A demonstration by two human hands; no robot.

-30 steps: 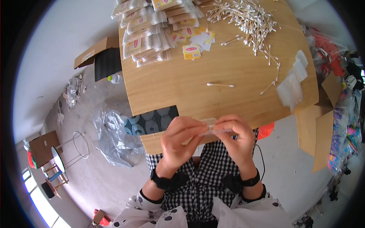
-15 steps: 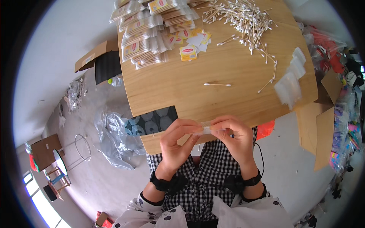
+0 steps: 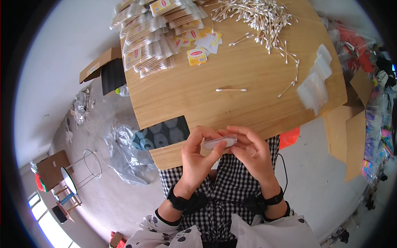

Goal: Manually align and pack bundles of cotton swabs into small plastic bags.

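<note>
Close above the table's near edge, my left hand [image 3: 198,153] pinches a small clear plastic bag [image 3: 219,141] between thumb and fingers. Something whitish shows inside the bag; I cannot make out exactly what. My right hand [image 3: 253,153] is curled at the bag's right end, its thumb by the lower edge and some fingertips hidden behind the bag. Beyond both hands, a single cotton swab [image 3: 231,89] lies crosswise on the wooden table [image 3: 173,93].
Filled swab packets [image 3: 142,41] are stacked far left, beside loose yellow-and-white cards [image 3: 197,56]. A large heap of cotton swabs [image 3: 264,20] lies at the back. Clear bags [image 3: 313,89] overlap at the right. A dark patterned panel [image 3: 165,131] sits at the near left edge.
The bag has turned, so its broad face now shows. My right fingers have loosened from their pinch and spread a little. The view has shifted slightly.
</note>
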